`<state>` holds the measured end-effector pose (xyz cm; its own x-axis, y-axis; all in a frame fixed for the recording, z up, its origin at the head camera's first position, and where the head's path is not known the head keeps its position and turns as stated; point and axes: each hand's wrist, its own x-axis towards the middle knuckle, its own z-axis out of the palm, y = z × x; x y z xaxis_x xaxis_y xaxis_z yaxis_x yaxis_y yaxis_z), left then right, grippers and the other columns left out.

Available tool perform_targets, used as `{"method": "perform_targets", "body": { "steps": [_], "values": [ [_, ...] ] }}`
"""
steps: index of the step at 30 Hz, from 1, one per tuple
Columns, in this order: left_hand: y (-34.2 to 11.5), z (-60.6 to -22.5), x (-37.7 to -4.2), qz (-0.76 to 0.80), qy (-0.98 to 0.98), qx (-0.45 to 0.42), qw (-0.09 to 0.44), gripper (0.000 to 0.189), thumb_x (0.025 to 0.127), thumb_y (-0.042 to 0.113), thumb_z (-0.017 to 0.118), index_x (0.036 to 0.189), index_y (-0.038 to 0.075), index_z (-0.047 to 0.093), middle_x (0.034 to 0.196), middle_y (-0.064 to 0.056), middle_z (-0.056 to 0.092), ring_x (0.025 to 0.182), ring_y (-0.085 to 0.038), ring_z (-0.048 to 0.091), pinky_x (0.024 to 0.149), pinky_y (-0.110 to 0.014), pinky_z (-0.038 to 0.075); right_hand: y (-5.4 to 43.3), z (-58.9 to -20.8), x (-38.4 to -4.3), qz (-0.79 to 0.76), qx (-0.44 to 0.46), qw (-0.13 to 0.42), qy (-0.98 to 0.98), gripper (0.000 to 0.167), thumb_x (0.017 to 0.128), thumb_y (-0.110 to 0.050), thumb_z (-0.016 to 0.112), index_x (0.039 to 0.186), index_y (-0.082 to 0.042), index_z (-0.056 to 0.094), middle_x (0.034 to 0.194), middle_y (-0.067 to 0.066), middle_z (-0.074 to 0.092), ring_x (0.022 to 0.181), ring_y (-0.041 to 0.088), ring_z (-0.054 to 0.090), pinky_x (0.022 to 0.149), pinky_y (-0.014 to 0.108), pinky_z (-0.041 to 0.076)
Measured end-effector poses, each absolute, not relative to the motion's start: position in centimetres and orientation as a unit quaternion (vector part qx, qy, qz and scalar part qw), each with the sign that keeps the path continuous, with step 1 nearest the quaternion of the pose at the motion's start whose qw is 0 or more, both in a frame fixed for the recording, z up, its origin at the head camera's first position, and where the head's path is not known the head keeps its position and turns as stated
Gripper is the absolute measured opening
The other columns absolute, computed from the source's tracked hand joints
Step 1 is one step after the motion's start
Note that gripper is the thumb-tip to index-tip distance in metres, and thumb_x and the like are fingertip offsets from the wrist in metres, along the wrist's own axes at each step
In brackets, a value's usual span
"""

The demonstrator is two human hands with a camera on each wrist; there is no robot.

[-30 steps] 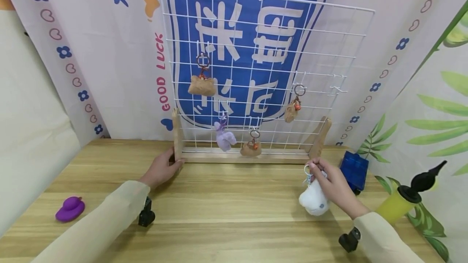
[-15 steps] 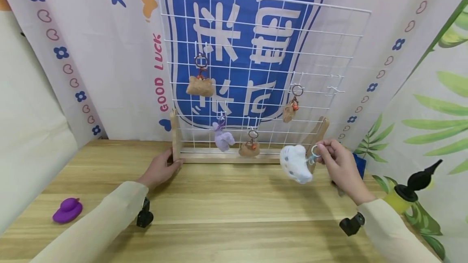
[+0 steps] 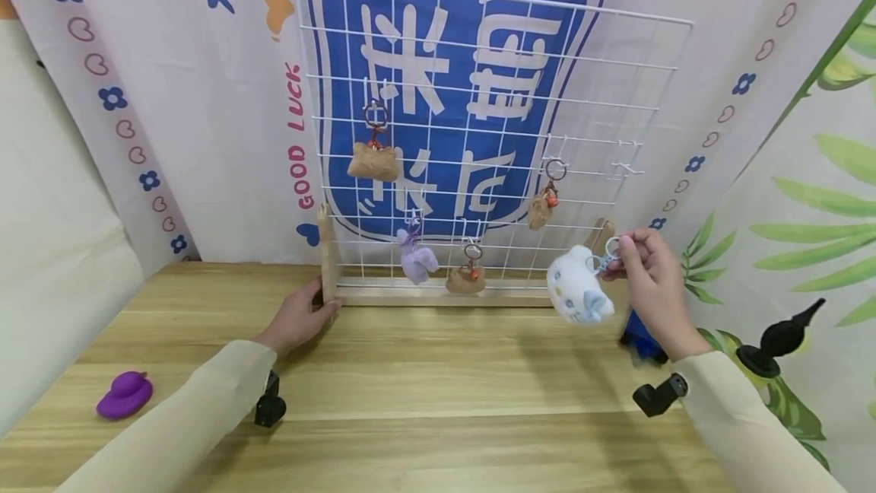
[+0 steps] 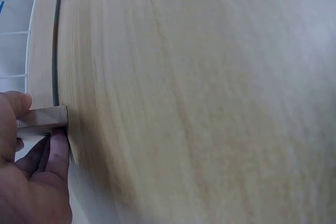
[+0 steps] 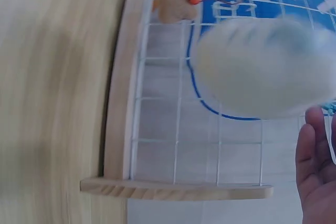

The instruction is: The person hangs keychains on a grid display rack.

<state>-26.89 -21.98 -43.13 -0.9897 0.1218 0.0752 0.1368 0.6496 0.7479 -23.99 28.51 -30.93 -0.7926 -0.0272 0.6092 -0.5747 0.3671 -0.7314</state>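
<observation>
My right hand [image 3: 655, 284] pinches the ring of a white plush cat-head keychain [image 3: 573, 284] with a light blue bow. It hangs tilted in front of the lower right of a white wire grid rack [image 3: 493, 0]. In the right wrist view the plush [image 5: 262, 72] is blurred and overlaps the grid; its ring is mostly out of frame. My left hand [image 3: 299, 316] grips the rack's left wooden foot [image 4: 44, 117], thumb on one side and fingers on the other. Brown plush keychains [image 3: 373, 162] and a purple plush keychain [image 3: 417, 257] hang on the rack's hooks.
A bare white hook [image 3: 626, 168] sticks out at the grid's right side. Behind my right hand stands a blue box [image 3: 642, 341], partly hidden, near a yellow bottle with a black spout [image 3: 783, 337]. A purple hat-shaped object [image 3: 125, 394] lies on the wooden table [image 3: 411, 379] at left.
My right hand has lifted the white plush keychain from low over the table up toward the rack's right side, its face turning to view. My left hand stays on the foot.
</observation>
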Motion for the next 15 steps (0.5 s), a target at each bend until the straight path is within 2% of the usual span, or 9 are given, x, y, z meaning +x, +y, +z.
{"method": "perform_targets", "body": {
  "steps": [3,9,15],
  "values": [
    [-22.1,-43.2,-27.0,-0.411,-0.909,-0.07,0.01,0.061,0.108,0.021,0.055,0.155,-0.012,0.033,0.147,-0.038,0.052,0.123,-0.043,0.059,0.107,-0.061,0.052,28.6,-30.4,-24.1,0.576,0.182,0.245,-0.758,0.017,0.112,-0.022,0.047,0.115,-0.008,0.055,0.084,-0.006,0.066,0.073,0.005,0.069,0.071,0.017,0.061],
    [-22.0,-43.2,-27.0,-0.41,-0.909,-0.07,0.011,0.06,0.108,0.02,0.055,0.155,-0.012,0.034,0.144,-0.036,0.054,0.121,-0.041,0.059,0.106,-0.06,0.053,28.7,-29.6,-24.3,0.601,0.162,0.259,-0.739,0.015,0.111,-0.021,0.049,0.113,-0.008,0.056,0.081,-0.007,0.067,0.071,0.005,0.068,0.07,0.016,0.06],
    [-21.9,-43.2,-27.0,-0.408,-0.91,-0.071,0.015,0.06,0.108,0.021,0.056,0.155,-0.011,0.035,0.145,-0.036,0.054,0.122,-0.042,0.059,0.106,-0.06,0.053,28.9,-28.3,-24.6,0.617,0.138,0.285,-0.72,0.008,0.11,-0.018,0.052,0.107,-0.014,0.059,0.077,-0.008,0.066,0.068,0.005,0.065,0.067,0.015,0.058]
  ]
}}
